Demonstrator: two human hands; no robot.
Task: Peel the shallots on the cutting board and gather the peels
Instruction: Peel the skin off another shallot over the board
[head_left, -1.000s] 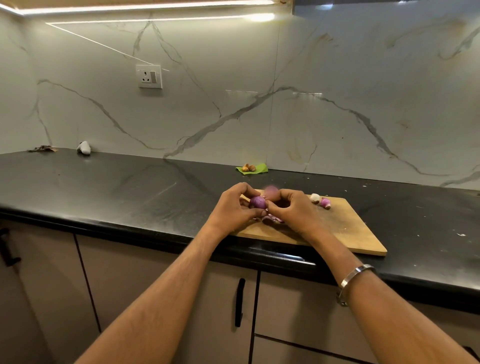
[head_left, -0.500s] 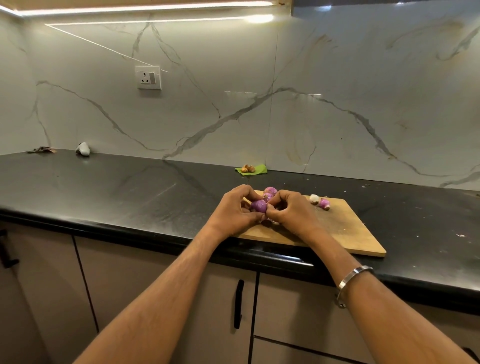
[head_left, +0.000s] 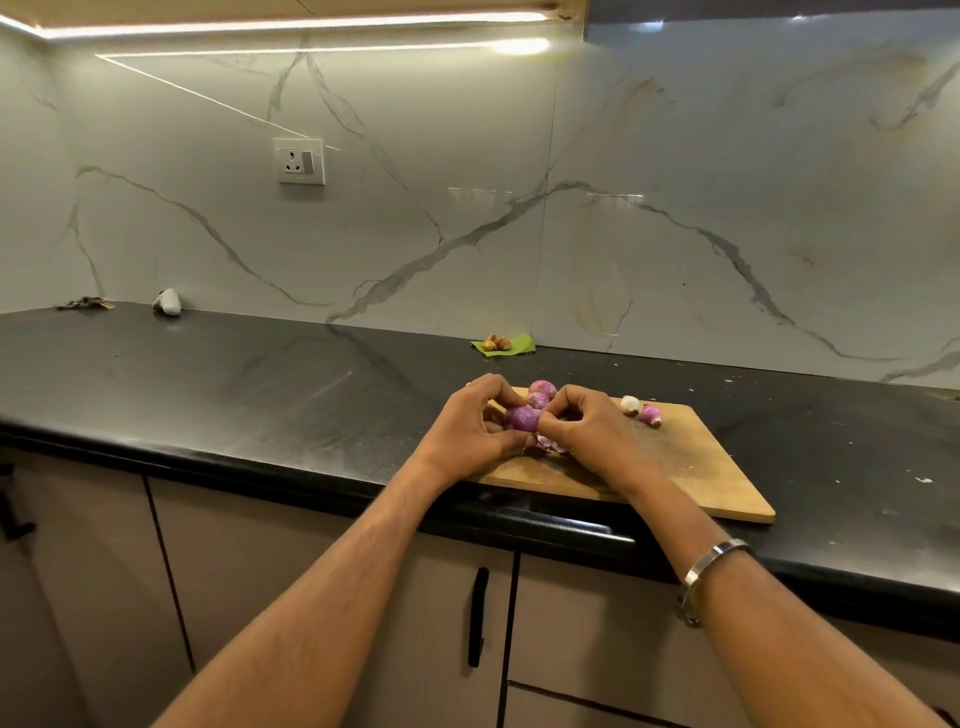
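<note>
Hands meet over the board's (head_left: 691, 467) left end, both pinching 1 purple shallot (head_left: 521, 417) held just above the wood. The left hand (head_left: 470, 428) curls its fingers around the shallot's left side; the right hand (head_left: 587, 428) closes thumb and forefinger on its right side. Behind the held shallot, 2 more unpeeled ones (head_left: 542, 391) sit at the board's far edge, partly hidden by the knuckles. Purple peels (head_left: 551, 443) lie on the board under the right hand, mostly covered. Toward the board's far right rest a white peeled piece (head_left: 630, 403) and a pink shallot (head_left: 650, 414), touching. Behind the board, a green leaf (head_left: 511, 344) holds small brown bits too small to make out.
</note>
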